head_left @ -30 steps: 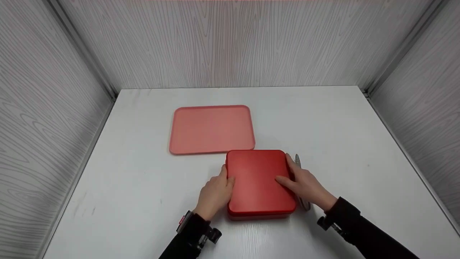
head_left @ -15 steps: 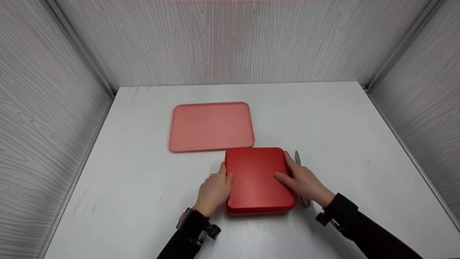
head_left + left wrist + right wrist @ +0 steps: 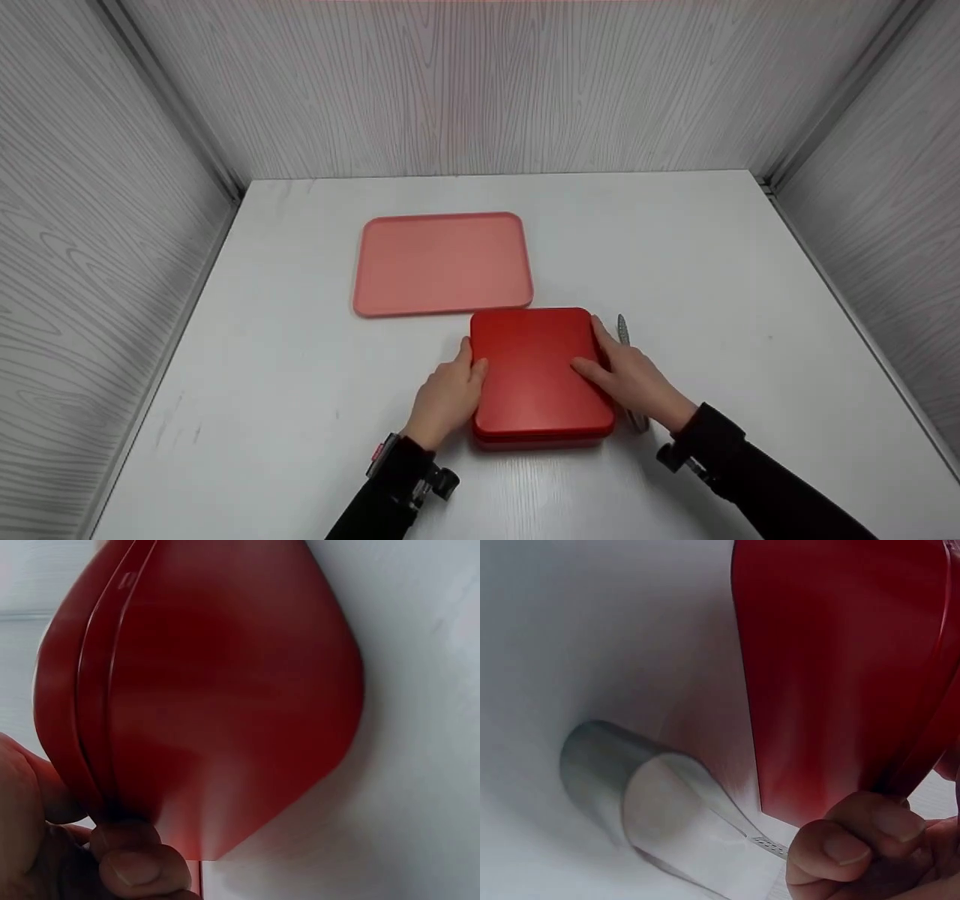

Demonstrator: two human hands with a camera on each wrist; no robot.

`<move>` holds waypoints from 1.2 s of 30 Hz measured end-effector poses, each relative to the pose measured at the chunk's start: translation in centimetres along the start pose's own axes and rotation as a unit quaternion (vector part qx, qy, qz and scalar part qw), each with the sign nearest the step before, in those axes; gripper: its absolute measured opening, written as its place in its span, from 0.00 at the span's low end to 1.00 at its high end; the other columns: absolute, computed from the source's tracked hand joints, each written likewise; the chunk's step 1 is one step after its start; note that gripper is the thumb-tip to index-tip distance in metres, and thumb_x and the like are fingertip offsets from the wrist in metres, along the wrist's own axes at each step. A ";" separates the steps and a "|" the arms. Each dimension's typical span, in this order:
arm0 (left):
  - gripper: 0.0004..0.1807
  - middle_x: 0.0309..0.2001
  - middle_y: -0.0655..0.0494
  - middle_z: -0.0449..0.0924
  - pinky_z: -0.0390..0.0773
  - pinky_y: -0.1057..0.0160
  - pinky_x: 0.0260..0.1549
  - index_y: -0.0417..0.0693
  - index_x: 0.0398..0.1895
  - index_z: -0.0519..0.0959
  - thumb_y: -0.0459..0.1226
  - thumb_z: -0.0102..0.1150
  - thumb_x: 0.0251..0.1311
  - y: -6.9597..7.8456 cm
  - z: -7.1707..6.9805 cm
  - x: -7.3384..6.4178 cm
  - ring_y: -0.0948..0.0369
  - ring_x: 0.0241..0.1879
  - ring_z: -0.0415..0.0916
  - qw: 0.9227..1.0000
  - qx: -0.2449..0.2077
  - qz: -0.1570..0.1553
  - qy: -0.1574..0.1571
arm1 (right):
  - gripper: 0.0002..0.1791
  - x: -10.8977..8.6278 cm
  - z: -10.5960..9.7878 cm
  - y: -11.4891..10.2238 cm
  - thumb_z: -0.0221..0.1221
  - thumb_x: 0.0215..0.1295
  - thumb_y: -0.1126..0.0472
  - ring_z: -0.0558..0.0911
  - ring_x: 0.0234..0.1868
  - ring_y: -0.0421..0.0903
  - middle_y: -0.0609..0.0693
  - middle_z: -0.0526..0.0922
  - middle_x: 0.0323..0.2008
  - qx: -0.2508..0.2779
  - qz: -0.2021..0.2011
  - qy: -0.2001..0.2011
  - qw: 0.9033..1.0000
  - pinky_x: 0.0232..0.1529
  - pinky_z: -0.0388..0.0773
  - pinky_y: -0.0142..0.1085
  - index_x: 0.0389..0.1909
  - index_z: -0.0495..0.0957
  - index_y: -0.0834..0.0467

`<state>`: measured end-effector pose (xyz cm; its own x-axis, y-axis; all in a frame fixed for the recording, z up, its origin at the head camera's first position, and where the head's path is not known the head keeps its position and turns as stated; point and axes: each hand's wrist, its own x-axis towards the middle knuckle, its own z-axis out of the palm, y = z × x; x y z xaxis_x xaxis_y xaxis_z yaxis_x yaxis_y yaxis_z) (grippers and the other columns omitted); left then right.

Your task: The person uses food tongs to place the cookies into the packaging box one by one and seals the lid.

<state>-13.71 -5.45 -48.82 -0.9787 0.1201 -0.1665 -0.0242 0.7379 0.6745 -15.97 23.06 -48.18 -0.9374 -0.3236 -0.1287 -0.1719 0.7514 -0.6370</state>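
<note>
A square red tin box (image 3: 536, 375) with rounded corners stands on the white table, its lid on top. On its left side my left hand (image 3: 448, 397) grips it, thumb on the lid's edge. My right hand (image 3: 637, 379) grips the opposite side, thumb lying over the lid. In the left wrist view, curled fingertips (image 3: 135, 866) press at the seam under the lid of the tin box (image 3: 232, 690). Fingertips (image 3: 847, 844) of the right hand sit likewise at the seam. Beside that hand, partly hidden by it, lie metal tongs (image 3: 600, 765).
A flat pink tray (image 3: 442, 266) lies behind the box, its near right corner close to the box's far edge. Wood-grained panels (image 3: 480, 90) enclose the white tabletop (image 3: 262, 375) at the back and both sides.
</note>
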 end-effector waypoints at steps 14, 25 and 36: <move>0.36 0.68 0.32 0.71 0.76 0.45 0.55 0.31 0.79 0.51 0.46 0.43 0.81 -0.4 -0.1 -0.4 0.51 0.51 0.78 0.998 -0.041 0.017 -0.031 | 0.49 -1.7 1.2 -0.1 0.56 0.76 0.45 0.76 0.59 0.53 0.63 0.71 0.67 -0.012 -0.020 0.023 0.999 0.60 0.73 0.50 0.82 0.41 0.63; 0.37 0.68 0.32 0.70 0.75 0.47 0.52 0.33 0.80 0.51 0.48 0.44 0.80 -0.7 -0.4 -0.7 0.52 0.52 0.77 0.997 -0.058 0.016 -0.039 | 0.47 -2.4 1.5 0.0 0.55 0.76 0.41 0.73 0.45 0.48 0.62 0.70 0.62 -0.006 -0.015 0.031 0.999 0.48 0.72 0.43 0.82 0.44 0.60; 0.35 0.53 0.46 0.79 0.77 0.52 0.51 0.40 0.76 0.65 0.52 0.50 0.75 0.2 -0.5 -1.1 0.48 0.53 0.75 0.956 0.161 0.184 0.162 | 0.43 -2.7 1.3 -0.9 0.63 0.72 0.49 0.65 0.71 0.60 0.60 0.69 0.68 -0.143 -0.146 0.149 0.968 0.67 0.68 0.54 0.80 0.56 0.58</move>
<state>-12.73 -5.76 -48.19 -0.9221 0.2362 0.3066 0.3461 0.8579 0.3799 -12.93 22.51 -48.21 -0.8751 -0.3975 0.2761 -0.4786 0.7954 -0.3717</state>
